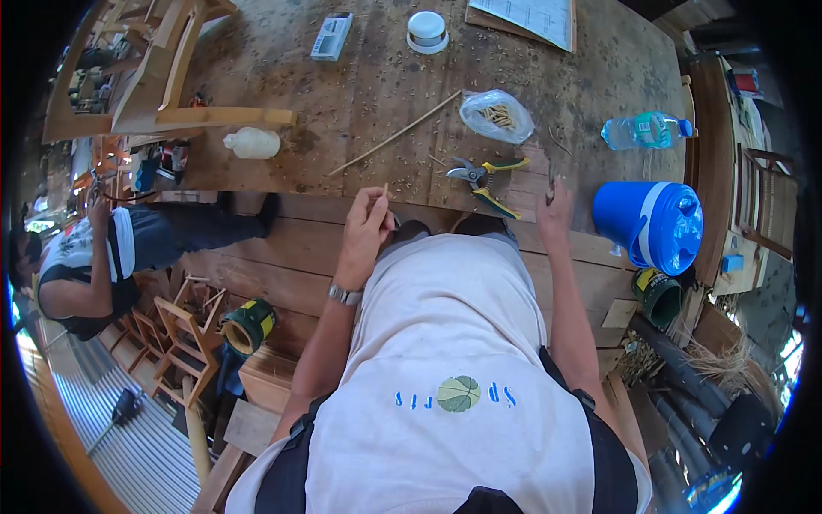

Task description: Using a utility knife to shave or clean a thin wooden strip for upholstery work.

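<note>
Just off the front edge of the workbench, my left hand (pixel 366 224) is closed, and the tip of a short light wooden stick (pixel 386 187) pokes up from its fingers. My right hand (pixel 555 208) is closed at the bench edge around a thin greyish object (pixel 550 182), too small to name. Between the two hands lie pruning shears (pixel 488 181) with yellow-and-black handles, their jaws apart. Beyond them sits a clear plastic bag (pixel 497 117) with several short wooden pegs inside. A long thin stick (pixel 396 134) lies slantwise on the bench.
Wood bits litter the workbench (pixel 360 103). A white bottle (pixel 253 144) and wooden chair frame (pixel 167 116) are at left. A water bottle (pixel 646 132) and blue cooler jug (pixel 648 224) are at right. Farther back are a small box (pixel 332 37), white round container (pixel 427 31) and clipboard (pixel 535 17). Another person (pixel 94 257) is at left.
</note>
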Tool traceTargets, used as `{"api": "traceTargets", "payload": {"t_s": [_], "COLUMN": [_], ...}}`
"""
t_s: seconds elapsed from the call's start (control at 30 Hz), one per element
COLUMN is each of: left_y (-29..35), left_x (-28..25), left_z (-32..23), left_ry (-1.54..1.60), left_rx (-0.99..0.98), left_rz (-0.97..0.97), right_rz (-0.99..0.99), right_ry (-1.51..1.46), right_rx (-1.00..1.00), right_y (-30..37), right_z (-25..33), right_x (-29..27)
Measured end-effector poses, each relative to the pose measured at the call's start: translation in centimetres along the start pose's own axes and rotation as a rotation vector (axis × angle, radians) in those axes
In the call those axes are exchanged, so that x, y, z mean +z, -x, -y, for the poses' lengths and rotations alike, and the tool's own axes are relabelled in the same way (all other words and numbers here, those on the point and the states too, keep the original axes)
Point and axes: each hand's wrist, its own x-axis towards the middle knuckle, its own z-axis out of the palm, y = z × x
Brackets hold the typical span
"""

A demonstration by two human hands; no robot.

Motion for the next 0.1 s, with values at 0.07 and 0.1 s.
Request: {"api": "traceTargets", "payload": {"t_s": [0.07, 0.1], "left_y": [-1.7, -2.3], "left_x": [0.8, 1.4], "left_z": [1.8, 2.5], "left_ry": [-0.061, -0.123], "left_rx": [-0.009, -0.015], "left_rz": [0.036, 0.074], "right_rz": [-0.139, -0.124], "right_ry": [0.091, 0.087], "right_rx": [-0.118, -0.125], "right_y": [-3.4, -5.3], "right_z": [-3.9, -4.6], "right_x": [1.3, 1.4]}}
